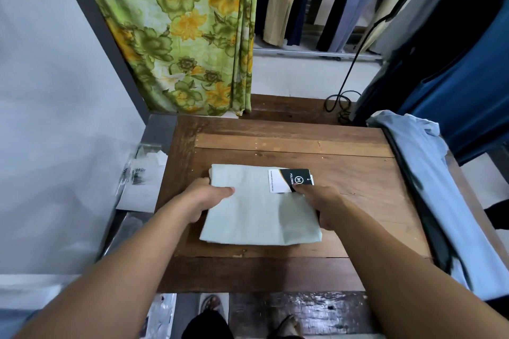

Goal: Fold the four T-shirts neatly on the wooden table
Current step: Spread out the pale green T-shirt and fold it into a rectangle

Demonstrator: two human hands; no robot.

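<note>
A pale green T-shirt (256,215) lies folded into a flat rectangle in the middle of the wooden table (358,173). A black and white paper tag (286,179) rests on its far right corner. My left hand (205,199) grips the shirt's left edge, thumb on top and fingers under the fold. My right hand (321,203) grips the right edge, with a fingertip touching the tag. A light blue T-shirt (429,181) lies unfolded along the table's right side, over a dark garment (421,201).
A flowered green and yellow curtain (187,30) hangs behind the table. Trousers hang on a rack (311,3) at the back, dark blue clothes (454,69) at the right. Plastic bags (143,173) lie on the floor to the left. A black cable (341,96) coils behind the table.
</note>
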